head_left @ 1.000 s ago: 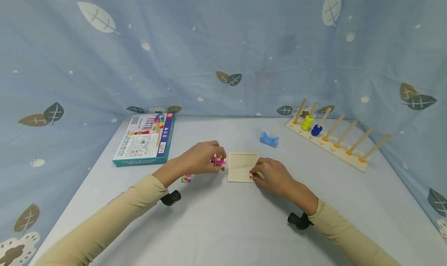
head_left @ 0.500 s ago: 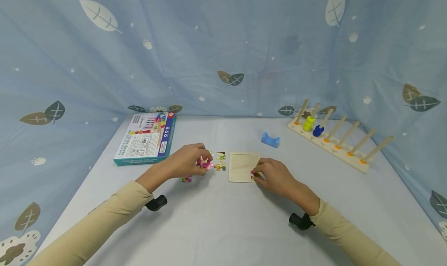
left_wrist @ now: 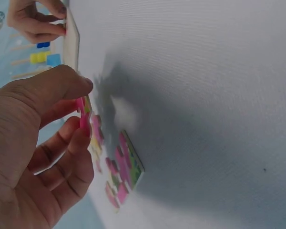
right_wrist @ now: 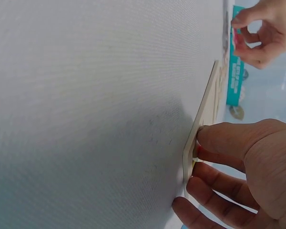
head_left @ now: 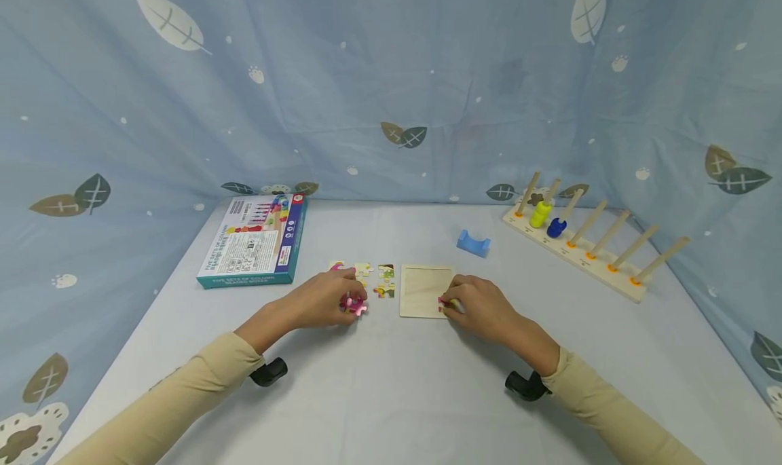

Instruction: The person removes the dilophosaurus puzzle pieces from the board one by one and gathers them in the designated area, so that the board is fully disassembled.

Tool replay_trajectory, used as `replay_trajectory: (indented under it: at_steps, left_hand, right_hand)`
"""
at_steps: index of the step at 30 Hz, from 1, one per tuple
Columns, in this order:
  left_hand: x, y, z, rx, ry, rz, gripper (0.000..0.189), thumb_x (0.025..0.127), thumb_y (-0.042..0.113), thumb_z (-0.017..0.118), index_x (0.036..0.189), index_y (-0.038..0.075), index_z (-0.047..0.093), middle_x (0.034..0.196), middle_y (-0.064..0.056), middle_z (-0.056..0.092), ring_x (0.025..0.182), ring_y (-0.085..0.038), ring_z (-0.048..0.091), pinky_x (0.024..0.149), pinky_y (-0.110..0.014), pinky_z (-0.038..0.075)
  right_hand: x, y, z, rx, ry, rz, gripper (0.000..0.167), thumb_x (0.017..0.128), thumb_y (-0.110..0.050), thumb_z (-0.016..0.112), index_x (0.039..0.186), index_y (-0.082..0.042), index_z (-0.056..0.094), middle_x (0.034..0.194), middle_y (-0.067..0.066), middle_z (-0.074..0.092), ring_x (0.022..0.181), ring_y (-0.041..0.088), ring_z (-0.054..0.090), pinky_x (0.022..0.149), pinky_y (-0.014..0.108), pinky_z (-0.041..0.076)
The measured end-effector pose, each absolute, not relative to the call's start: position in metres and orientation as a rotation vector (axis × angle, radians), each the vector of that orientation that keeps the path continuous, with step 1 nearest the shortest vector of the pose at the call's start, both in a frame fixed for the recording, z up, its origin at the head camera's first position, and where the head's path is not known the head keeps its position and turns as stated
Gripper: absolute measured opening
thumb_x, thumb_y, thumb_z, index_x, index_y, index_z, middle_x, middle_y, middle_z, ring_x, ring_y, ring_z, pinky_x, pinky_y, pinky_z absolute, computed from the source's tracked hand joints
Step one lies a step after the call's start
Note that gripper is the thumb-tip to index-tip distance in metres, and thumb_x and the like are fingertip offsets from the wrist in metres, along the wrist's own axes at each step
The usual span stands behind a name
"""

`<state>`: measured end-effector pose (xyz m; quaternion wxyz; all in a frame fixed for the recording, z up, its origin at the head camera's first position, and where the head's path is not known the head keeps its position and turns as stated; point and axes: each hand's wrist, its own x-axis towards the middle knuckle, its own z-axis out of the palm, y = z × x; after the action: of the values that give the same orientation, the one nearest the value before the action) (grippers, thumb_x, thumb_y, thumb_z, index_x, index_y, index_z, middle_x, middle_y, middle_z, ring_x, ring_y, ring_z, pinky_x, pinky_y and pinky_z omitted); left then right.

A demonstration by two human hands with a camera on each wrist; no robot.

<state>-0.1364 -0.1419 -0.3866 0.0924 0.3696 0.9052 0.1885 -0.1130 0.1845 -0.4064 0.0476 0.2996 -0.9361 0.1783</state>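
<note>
My left hand [head_left: 320, 301] pinches a pink jigsaw piece [head_left: 354, 307] between thumb and fingers, held just above the table. In the left wrist view that pink piece [left_wrist: 85, 114] is seen edge-on, and more jigsaw pieces [left_wrist: 128, 164] lie beneath the hand. Loose pieces [head_left: 385, 286] lie left of a shallow wooden puzzle tray [head_left: 420, 292]; some are partly hidden by the left hand. At the tray's near right corner, my right hand [head_left: 479, 307] pinches another jigsaw piece [head_left: 441, 304], mostly covered by the fingers. Its fingertips touch the tray's edge in the right wrist view.
A flat printed box [head_left: 253, 241] lies at the back left. Behind the tray is a blue curved block [head_left: 473, 244]. A wooden peg rack [head_left: 574, 251] with yellow and dark blue beads stands at the right. A patterned curtain [head_left: 391, 91] closes off the back.
My left hand has moved left, away from the tray, then nearer to me, with the pink jigsaw piece, uncovering pieces beside the tray. The right hand stays at the tray's corner.
</note>
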Motion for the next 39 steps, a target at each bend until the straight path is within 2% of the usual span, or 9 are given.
replay_trajectory:
  at_steps: [10,19,39]
  left_hand:
    - [-0.1384,-0.1387,-0.3909,1.098,2.684,0.502,0.026,0.08,0.022,0.081,0.105,0.018,0.074,0.092,0.005,0.057,0.079,-0.011,0.053,0.067,-0.027,0.046]
    - [-0.1383,-0.1381,-0.3898,1.072,2.684,0.482,0.026,0.081,0.023,0.081,0.106,0.017,0.075,0.094,0.006,0.059,0.081,-0.012,0.055,0.068,-0.026,0.048]
    - [-0.1394,-0.1364,-0.3863,1.1,2.687,0.498,0.028,0.08,0.024,0.082,0.105,0.016,0.075,0.09,0.005,0.058,0.077,-0.009,0.052,0.065,-0.026,0.046]
  right_hand:
    - [-0.1134,0.1843,-0.4076,0.9,-2.869,0.537,0.018,0.081,-0.016,0.084,0.098,-0.008,0.08,0.089,-0.003,0.066,0.075,0.009,0.057,0.063,0.026,0.046]
    - [-0.1131,0.1848,-0.4062,0.898,-2.864,0.544,0.018,0.081,-0.015,0.084,0.096,-0.008,0.08,0.088,-0.002,0.066,0.075,0.01,0.058,0.063,0.026,0.047]
    - [-0.1108,0.186,-0.4032,0.905,-2.886,0.565,0.018,0.081,-0.012,0.083,0.097,-0.006,0.079,0.093,0.0,0.069,0.084,0.015,0.064,0.072,0.031,0.053]
